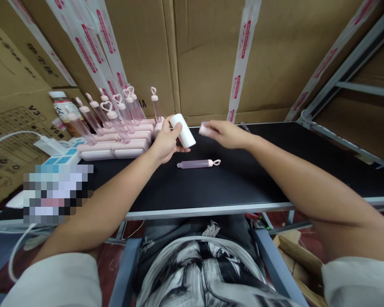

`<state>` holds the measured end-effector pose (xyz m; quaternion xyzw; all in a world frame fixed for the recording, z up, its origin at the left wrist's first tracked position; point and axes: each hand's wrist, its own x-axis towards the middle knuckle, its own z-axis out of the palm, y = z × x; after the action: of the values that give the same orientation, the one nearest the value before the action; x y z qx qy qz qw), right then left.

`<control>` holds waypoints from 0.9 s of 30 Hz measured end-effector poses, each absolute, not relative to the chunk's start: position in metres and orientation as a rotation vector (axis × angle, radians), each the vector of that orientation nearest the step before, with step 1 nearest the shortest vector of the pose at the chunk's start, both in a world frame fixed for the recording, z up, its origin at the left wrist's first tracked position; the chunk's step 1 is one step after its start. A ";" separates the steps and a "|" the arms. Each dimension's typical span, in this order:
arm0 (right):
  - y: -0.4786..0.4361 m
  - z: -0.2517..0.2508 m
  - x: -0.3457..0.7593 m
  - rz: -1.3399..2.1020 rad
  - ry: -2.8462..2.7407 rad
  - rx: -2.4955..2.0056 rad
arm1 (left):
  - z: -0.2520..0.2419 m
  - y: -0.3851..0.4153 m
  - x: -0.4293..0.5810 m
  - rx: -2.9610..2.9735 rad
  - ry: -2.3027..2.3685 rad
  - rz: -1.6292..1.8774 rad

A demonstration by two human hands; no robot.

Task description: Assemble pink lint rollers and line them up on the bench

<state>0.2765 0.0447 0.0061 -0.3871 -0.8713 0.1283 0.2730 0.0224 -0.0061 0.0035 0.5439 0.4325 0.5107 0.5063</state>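
My left hand (165, 143) is closed around a white cylinder (183, 130), held tilted just above the black table top (243, 179). My right hand (224, 133) is closed on a small pale pink piece (204, 129) close to the cylinder's right end. A clear pink tube with a heart-loop cap (198, 163) lies flat on the table just below both hands. To the left, several more pink heart-capped tubes (115, 113) stand upright in pink holders (115, 147).
Cardboard boxes with printed tape (240, 64) wall the back and left. A white power strip with a cable (62, 155) lies at the left, next to a bottle (62, 106). A grey metal frame (348, 68) runs along the right.
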 end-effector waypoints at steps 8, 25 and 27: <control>0.022 0.007 0.244 1.044 -1.598 -0.768 | 0.007 -0.017 0.034 1.224 0.937 1.202; -0.002 -0.001 0.217 1.220 -1.402 -0.749 | 0.004 -0.035 0.048 1.477 0.945 1.137; -0.001 -0.003 0.217 1.155 -1.478 -0.766 | 0.006 -0.035 0.049 1.482 0.935 1.134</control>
<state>0.2167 -0.0011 -0.0028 -0.3208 -0.6187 0.4838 0.5293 0.0485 -0.0355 0.0057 0.6138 0.3870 0.4694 0.5031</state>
